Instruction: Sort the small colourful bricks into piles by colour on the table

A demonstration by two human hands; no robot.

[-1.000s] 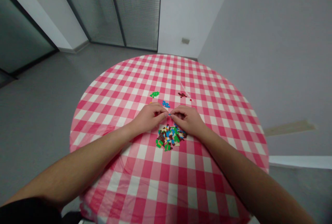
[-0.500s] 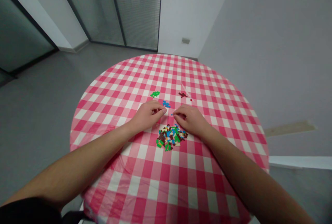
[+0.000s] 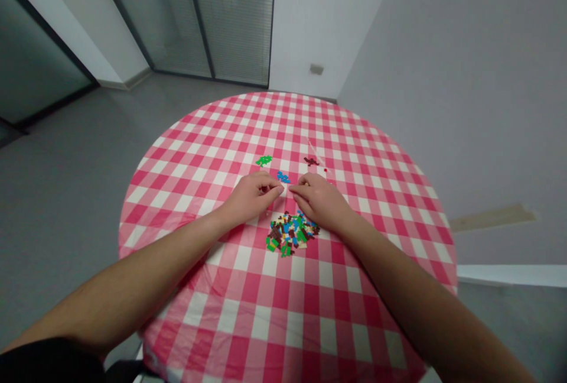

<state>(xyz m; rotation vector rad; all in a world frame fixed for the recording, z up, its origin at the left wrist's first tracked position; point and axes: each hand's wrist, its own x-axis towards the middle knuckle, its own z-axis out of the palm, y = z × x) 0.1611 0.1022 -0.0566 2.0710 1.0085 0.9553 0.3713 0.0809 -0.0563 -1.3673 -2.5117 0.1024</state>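
Seen from the person's own head, looking down at a round table covered in a pink-and-white gingham cloth (image 3: 248, 294). At the far left, a smooth grey floor (image 3: 75, 135) runs back to tall glass panels with slatted blinds (image 3: 234, 16). A bare left forearm enters from the near left, ending in the left hand (image 3: 250, 198), which is curled over the cloth with its thumb and forefinger drawn close together. Whether they pinch anything is hidden; I cannot tell. Just ahead of it lies a small cluster of bright green plastic bricks (image 3: 264, 161), then a small cluster of bright blue plastic bricks (image 3: 283, 177), almost at the fingertips. Nearer the person sits a mixed heap of tiny green, blue, brown, yellow and cream plastic bricks (image 3: 291, 234), just below both hands. The right hand (image 3: 321, 201) comes in from the near right, fingers bent and pointing left, its fingertips (image 3: 293, 189) just apart from the left hand's. Its grip is also unclear. Farther right lie a small cluster of dark brown plastic bricks (image 3: 311, 161) and a tiny red plastic piece (image 3: 325, 169). The hands are working in the gap between heap and clusters; any piece held there would need the fingers to part to be set down. A pale grey wall (image 3: 465, 75) fills the far right.
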